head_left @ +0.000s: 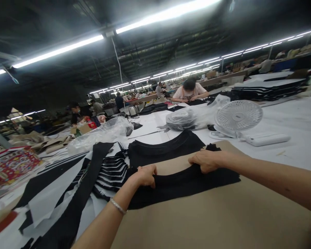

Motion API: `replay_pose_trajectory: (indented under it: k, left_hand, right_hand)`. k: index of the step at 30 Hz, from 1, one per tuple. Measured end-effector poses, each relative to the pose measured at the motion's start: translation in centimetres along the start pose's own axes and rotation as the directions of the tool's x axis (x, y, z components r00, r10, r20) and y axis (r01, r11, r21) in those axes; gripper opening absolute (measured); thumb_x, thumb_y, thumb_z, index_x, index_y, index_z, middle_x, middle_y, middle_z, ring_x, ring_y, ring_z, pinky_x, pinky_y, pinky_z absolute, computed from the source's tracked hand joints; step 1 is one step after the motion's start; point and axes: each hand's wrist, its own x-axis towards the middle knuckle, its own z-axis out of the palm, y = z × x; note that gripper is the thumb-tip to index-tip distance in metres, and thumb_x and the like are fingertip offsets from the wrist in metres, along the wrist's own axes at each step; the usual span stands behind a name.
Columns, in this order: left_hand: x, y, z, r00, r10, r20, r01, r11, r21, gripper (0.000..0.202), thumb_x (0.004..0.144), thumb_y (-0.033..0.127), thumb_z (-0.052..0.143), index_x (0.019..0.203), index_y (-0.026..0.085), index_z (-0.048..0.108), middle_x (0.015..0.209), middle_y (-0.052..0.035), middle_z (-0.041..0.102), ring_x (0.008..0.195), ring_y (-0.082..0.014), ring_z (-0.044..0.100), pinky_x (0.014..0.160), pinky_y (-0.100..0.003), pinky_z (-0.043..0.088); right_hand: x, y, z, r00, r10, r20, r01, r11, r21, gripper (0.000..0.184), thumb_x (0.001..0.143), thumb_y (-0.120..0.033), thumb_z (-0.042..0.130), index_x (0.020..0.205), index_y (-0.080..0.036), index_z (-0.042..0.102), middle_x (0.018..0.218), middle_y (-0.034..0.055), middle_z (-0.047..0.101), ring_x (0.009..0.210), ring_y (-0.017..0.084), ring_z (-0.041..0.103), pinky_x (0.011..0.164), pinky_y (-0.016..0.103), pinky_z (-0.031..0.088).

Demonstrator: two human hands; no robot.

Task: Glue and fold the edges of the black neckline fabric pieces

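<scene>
A black cut fabric piece (181, 186) with a curved upper edge lies across brown paper (207, 218) before me. My left hand (146, 175) has its fingers closed over the piece's upper edge near the left end. Farther right, my right hand (206, 160) pinches the same edge, fingers curled with the tips hidden. Just beyond, another black curved fabric piece or stack (166, 148) rests flat, apart from both hands. Left of my left hand sits a stack of black pieces layered with white sheets (111, 174).
A white fan (238, 116) lies at the right on the white table (298, 121). Clear plastic bags (103, 133) lie behind the fabric. Long black strips (67, 214) spread at left near a red patterned box (14, 164). A co-worker (189, 91) leans over the table's far side.
</scene>
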Motion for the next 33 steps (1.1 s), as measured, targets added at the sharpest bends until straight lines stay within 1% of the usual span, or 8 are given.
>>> replay_pose_trajectory:
  k: [6,9,12,15,19,22,26,33]
  left_hand:
    - [0.7,0.0,-1.9,1.000,0.002,0.006,-0.002,0.999,0.048,0.031,0.089,0.038,0.061,0.111,0.016,0.061,0.114,-0.0067,0.062,0.105,-0.0222,0.059,0.094,-0.047,0.048]
    - [2.5,-0.9,-3.5,0.995,-0.050,-0.081,0.056,0.996,0.071,0.033,0.090,0.038,0.060,0.115,0.016,0.058,0.118,-0.0077,0.060,0.107,-0.0227,0.059,0.093,-0.047,0.049]
    - [4.7,-2.3,-4.9,0.972,-0.129,-0.198,0.148,0.985,0.084,0.035,0.090,0.038,0.060,0.118,0.017,0.057,0.120,-0.0081,0.059,0.106,-0.0225,0.059,0.091,-0.046,0.050]
    - [6.6,-3.6,-5.4,0.920,-0.188,-0.343,0.228,0.970,0.080,0.034,0.091,0.037,0.059,0.118,0.017,0.057,0.120,-0.0082,0.059,0.106,-0.0225,0.059,0.091,-0.046,0.050]
    - [7.7,-3.7,-3.7,0.786,-0.223,-0.577,0.301,0.953,0.042,0.039,0.091,0.038,0.058,0.123,0.017,0.054,0.131,-0.0098,0.053,0.120,-0.0276,0.050,0.102,-0.055,0.040]
    - [8.0,-2.2,-1.1,0.705,-0.172,-0.689,0.258,0.966,0.023,0.044,0.094,0.031,0.050,0.136,0.019,0.044,0.145,-0.0115,0.041,0.135,-0.0272,0.036,0.114,-0.054,0.021]
    - [9.1,-0.5,2.5,0.712,-0.035,-0.701,0.092,0.995,0.043,0.064,0.094,0.043,0.044,0.150,0.023,0.022,0.159,-0.0049,0.021,0.146,-0.0224,0.014,0.120,-0.043,0.008]
    - [11.9,-1.1,4.6,0.747,-0.032,-0.664,0.034,0.999,-0.010,0.062,0.096,0.053,0.031,0.151,0.027,0.018,0.160,-0.0031,0.017,0.147,-0.0242,0.009,0.118,-0.052,0.007]
  right_hand:
    - [0.9,1.2,-1.5,0.998,0.010,-0.060,-0.013,0.998,-0.055,0.034,0.063,-0.006,0.058,0.092,-0.021,0.068,0.078,0.0041,0.066,0.082,0.026,0.063,0.086,0.046,0.039]
    - [2.7,2.3,-2.5,0.993,0.048,-0.111,-0.058,0.994,-0.090,0.019,0.079,-0.020,0.064,0.098,-0.018,0.066,0.087,0.0042,0.066,0.088,0.024,0.061,0.089,0.048,0.040]
    - [5.1,3.0,-3.3,0.985,0.082,-0.149,-0.100,0.988,-0.121,0.026,0.090,-0.038,0.062,0.103,-0.016,0.063,0.099,0.0050,0.064,0.094,0.023,0.060,0.091,0.048,0.043]
    - [7.7,3.5,-3.7,0.975,0.101,-0.196,-0.131,0.980,-0.147,0.027,0.092,-0.040,0.060,0.105,-0.016,0.062,0.105,0.0058,0.063,0.097,0.022,0.059,0.091,0.047,0.045]
    - [10.1,4.2,-3.1,0.940,0.100,-0.326,-0.159,0.974,-0.162,0.025,0.091,-0.036,0.061,0.107,-0.016,0.061,0.109,0.0064,0.061,0.103,0.025,0.056,0.095,0.050,0.041]
    - [10.6,4.2,-1.8,0.880,0.064,-0.472,-0.154,0.976,-0.155,0.026,0.087,-0.019,0.059,0.112,-0.013,0.060,0.116,0.0124,0.058,0.114,0.030,0.049,0.103,0.057,0.025]
    - [10.3,3.3,0.8,0.821,-0.069,-0.566,-0.033,0.985,-0.168,0.047,0.081,-0.007,0.050,0.127,-0.016,0.054,0.131,0.0147,0.054,0.124,0.030,0.042,0.109,0.053,0.013]
    - [10.9,3.1,4.8,0.802,-0.136,-0.582,0.048,0.985,-0.164,0.051,0.094,-0.025,0.043,0.145,-0.024,0.037,0.148,0.0087,0.041,0.137,0.031,0.030,0.111,0.059,0.009]
